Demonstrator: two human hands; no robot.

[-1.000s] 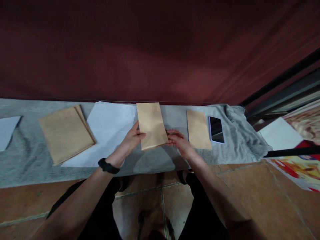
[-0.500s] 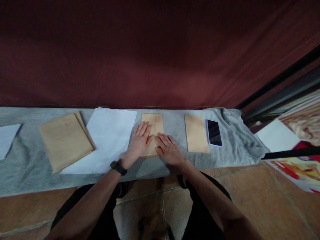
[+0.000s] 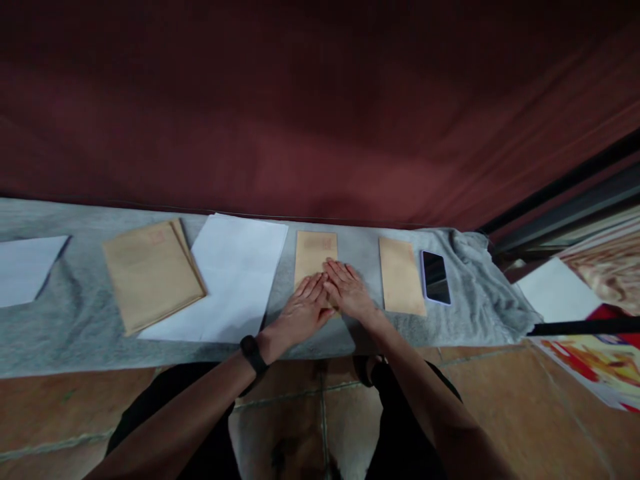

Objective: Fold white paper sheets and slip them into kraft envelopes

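Note:
A small brown envelope (image 3: pixel 315 248) with faint red print lies on the grey cloth in front of me. My left hand (image 3: pixel 304 312) rests flat across its lower part, fingers stretched out. My right hand (image 3: pixel 349 288) lies on its right side, fingers extended and meeting those of the left. The two hands cover the envelope's lower half. Just left of them are large white paper sheets (image 3: pixel 235 280). To the right lies a second small brown envelope (image 3: pixel 401 277).
Larger brown envelopes (image 3: pixel 153 277) overlap the white sheets. A phone (image 3: pixel 436 277) lies at right, and another white sheet (image 3: pixel 30 267) at far left. The grey cloth (image 3: pixel 470 293) covers the narrow surface. Behind it rises a dark red panel (image 3: pixel 320 160); a black bar (image 3: pixel 585 327) stands at right.
My left hand has slid down and right over the envelope. My right hand has shifted slightly right and up, and the fingers now meet. The view has tilted a little.

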